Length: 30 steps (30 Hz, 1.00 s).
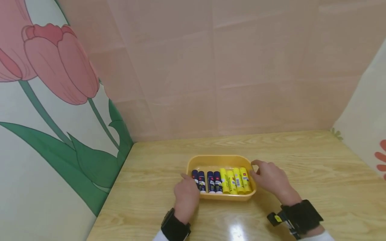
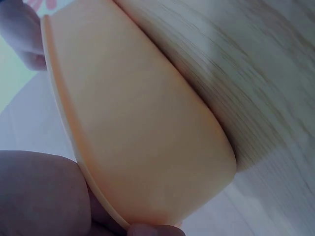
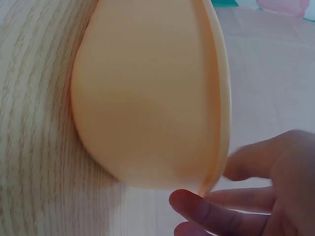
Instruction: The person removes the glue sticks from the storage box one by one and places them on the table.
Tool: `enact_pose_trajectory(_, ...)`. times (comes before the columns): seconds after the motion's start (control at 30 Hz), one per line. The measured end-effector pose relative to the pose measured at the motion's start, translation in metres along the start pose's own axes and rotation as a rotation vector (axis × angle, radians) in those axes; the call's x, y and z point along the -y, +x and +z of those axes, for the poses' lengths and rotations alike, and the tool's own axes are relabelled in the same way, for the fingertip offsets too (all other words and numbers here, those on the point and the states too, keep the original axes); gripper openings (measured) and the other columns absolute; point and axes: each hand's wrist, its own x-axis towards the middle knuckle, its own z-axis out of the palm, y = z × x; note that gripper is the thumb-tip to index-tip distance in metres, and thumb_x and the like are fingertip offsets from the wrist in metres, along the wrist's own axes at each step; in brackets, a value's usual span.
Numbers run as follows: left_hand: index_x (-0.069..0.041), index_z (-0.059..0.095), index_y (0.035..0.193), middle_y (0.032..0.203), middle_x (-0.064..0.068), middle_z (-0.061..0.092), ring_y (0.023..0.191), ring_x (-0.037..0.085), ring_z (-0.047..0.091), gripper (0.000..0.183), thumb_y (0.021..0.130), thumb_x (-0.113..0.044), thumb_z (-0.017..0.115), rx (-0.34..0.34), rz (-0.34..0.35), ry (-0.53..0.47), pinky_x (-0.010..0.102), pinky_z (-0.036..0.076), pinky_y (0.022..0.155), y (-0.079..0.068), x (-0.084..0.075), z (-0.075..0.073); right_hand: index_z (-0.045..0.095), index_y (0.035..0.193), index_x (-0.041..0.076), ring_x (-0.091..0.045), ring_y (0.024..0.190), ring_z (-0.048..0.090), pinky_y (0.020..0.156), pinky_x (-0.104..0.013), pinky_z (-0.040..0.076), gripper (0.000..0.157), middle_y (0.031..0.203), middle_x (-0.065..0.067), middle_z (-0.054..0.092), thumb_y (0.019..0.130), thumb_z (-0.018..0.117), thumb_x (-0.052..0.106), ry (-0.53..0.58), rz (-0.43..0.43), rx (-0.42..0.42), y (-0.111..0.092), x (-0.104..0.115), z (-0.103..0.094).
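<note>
A yellow-orange plastic tray point(image 1: 224, 197) sits on the table in the head view. Inside it is a row of glue sticks: several dark blue ones point(image 1: 210, 182) to the left, several yellow ones point(image 1: 238, 181) to the right. My left hand point(image 1: 186, 195) grips the tray's left end; in the left wrist view its fingers lie on both sides of the rim and a fingertip point(image 2: 152, 230) shows against the outside. At the right end, my right hand point(image 1: 271, 177) holds the rim between curled fingers, with one fingertip point(image 3: 184, 196) low on the outer corner.
The wood-grain table point(image 1: 144, 187) extends around the tray. Behind it stands a pinkish-beige covered wall point(image 1: 217, 83). A panel with painted tulips point(image 1: 60, 67) borders the left side, and a pale panel point(image 1: 368, 117) borders the right. Each wrist wears a black strap point(image 1: 303, 216).
</note>
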Motion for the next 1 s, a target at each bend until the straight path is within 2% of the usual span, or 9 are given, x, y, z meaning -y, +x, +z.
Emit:
enact_pose_trajectory(0.17, 0.014, 0.055, 0.129, 0.069, 0.013, 0.062, 0.058, 0.021, 0.06, 0.051, 0.094, -0.022, 0.063, 0.023, 0.022, -0.019, 0.034, 0.049, 0.051, 0.0, -0.001, -0.003, 0.056, 0.127, -0.007, -0.019, 0.062, 0.054, 0.051, -0.032, 0.043, 0.047, 0.078, -0.007, 0.063, 0.089, 0.066, 0.019, -0.023, 0.014, 0.012, 0.0, 0.003, -0.004)
enact_pose_trajectory(0.3, 0.005, 0.063, 0.102, 0.065, 0.009, 0.056, 0.054, 0.021, 0.055, 0.035, 0.099, -0.03, 0.058, 0.058, 0.028, -0.075, 0.034, 0.046, 0.048, 0.008, 0.005, -0.004, 0.054, 0.128, -0.008, -0.02, 0.064, 0.054, 0.052, -0.032, 0.044, 0.049, 0.08, -0.008, 0.063, 0.088, 0.068, 0.017, -0.016, 0.048, 0.042, 0.002, 0.007, -0.008)
enact_pose_trajectory(0.4, -0.003, 0.059, 0.088, 0.064, 0.007, 0.052, 0.053, 0.021, 0.054, 0.034, 0.103, -0.032, 0.051, 0.044, 0.019, -0.145, 0.035, 0.045, 0.048, 0.019, 0.012, -0.005, 0.054, 0.127, -0.007, -0.02, 0.064, 0.054, 0.053, -0.032, 0.044, 0.049, 0.081, -0.009, 0.063, 0.087, 0.069, 0.017, -0.006, 0.068, 0.06, 0.004, 0.011, -0.008)
enact_pose_trajectory(0.53, 0.0, 0.061, 0.103, 0.071, 0.01, 0.059, 0.062, 0.025, 0.061, 0.024, 0.098, -0.023, 0.057, 0.038, 0.01, -0.211, 0.039, 0.049, 0.054, 0.029, 0.018, 0.001, 0.054, 0.127, -0.006, -0.02, 0.064, 0.054, 0.054, -0.033, 0.045, 0.05, 0.081, -0.008, 0.063, 0.086, 0.07, 0.018, 0.008, 0.091, 0.08, 0.004, 0.016, -0.006)
enact_pose_trajectory(0.63, 0.003, 0.059, 0.117, 0.077, 0.012, 0.063, 0.068, 0.026, 0.064, 0.032, 0.094, -0.019, 0.062, 0.073, 0.001, -0.219, 0.04, 0.051, 0.058, 0.03, 0.018, 0.007, 0.054, 0.127, -0.006, -0.02, 0.065, 0.055, 0.055, -0.033, 0.046, 0.051, 0.082, -0.008, 0.064, 0.085, 0.071, 0.019, 0.015, 0.101, 0.079, 0.003, 0.015, -0.005)
enact_pose_trajectory(0.83, 0.003, 0.058, 0.118, 0.078, 0.012, 0.064, 0.069, 0.026, 0.064, 0.034, 0.094, -0.02, 0.064, 0.07, -0.01, -0.233, 0.041, 0.05, 0.059, 0.032, 0.017, 0.01, 0.055, 0.128, -0.006, -0.02, 0.066, 0.053, 0.053, -0.033, 0.044, 0.053, 0.083, -0.009, 0.061, 0.086, 0.072, 0.02, -0.006, 0.073, 0.021, 0.003, 0.018, -0.008)
enact_pose_trajectory(1.0, 0.003, 0.058, 0.118, 0.076, 0.011, 0.062, 0.067, 0.024, 0.062, 0.033, 0.095, -0.021, 0.064, 0.09, -0.022, -0.236, 0.039, 0.05, 0.058, 0.033, 0.016, 0.01, 0.062, 0.121, -0.007, -0.019, 0.064, 0.051, 0.051, -0.032, 0.041, 0.045, 0.08, -0.007, 0.06, 0.087, 0.074, 0.02, -0.049, 0.029, -0.032, 0.001, 0.032, -0.01)
